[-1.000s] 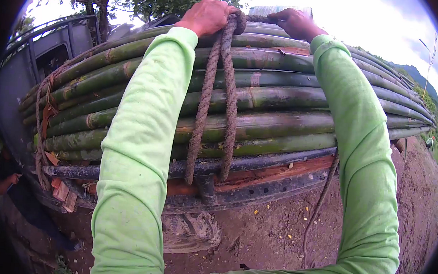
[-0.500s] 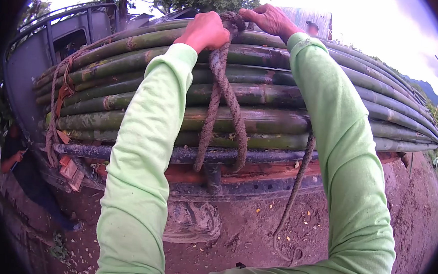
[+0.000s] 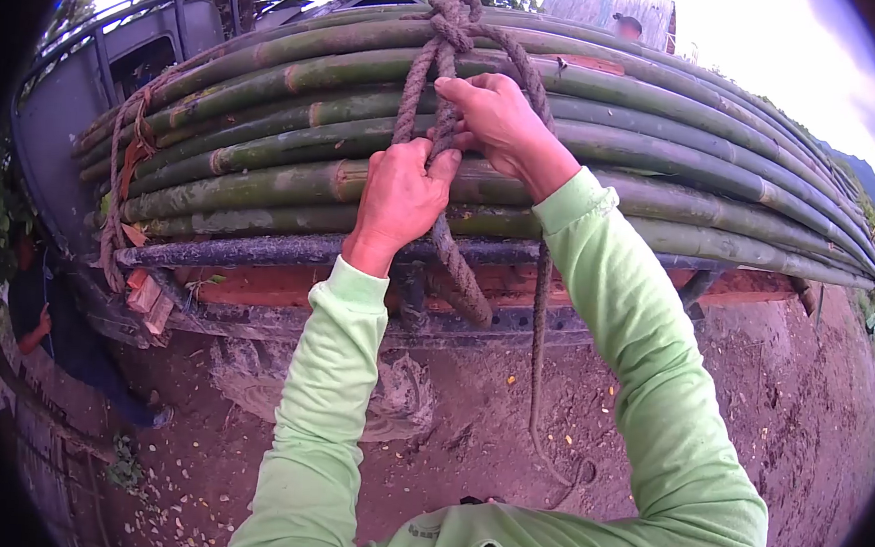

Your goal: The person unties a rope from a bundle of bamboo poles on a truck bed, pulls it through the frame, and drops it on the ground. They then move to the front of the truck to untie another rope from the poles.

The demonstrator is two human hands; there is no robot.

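A thick brown rope [image 3: 467,280] is knotted at the top of a stack of green bamboo poles [image 3: 652,198]. Below the knot [image 3: 453,22], several rope strands run down the front of the poles. My left hand [image 3: 402,196] is closed around the strands at about mid-height of the stack. Just above and to its right, my right hand [image 3: 497,127] is closed on a strand, thumb and fingers pinching it. The lower loop of rope hangs in front of the metal rail. One loose end trails down to the ground on the right.
The poles lie on a truck bed with a dark metal side rail [image 3: 289,251] and a cab frame [image 3: 130,64] at left. Another rope [image 3: 114,194] binds the poles' left end. A person [image 3: 63,331] stands at lower left; another head shows behind the load. Muddy ground [image 3: 689,419] lies below.
Both hands have come down from the knot at the top to the hanging strands. The knot now shows uncovered, and the loose rope end hangs farther left.
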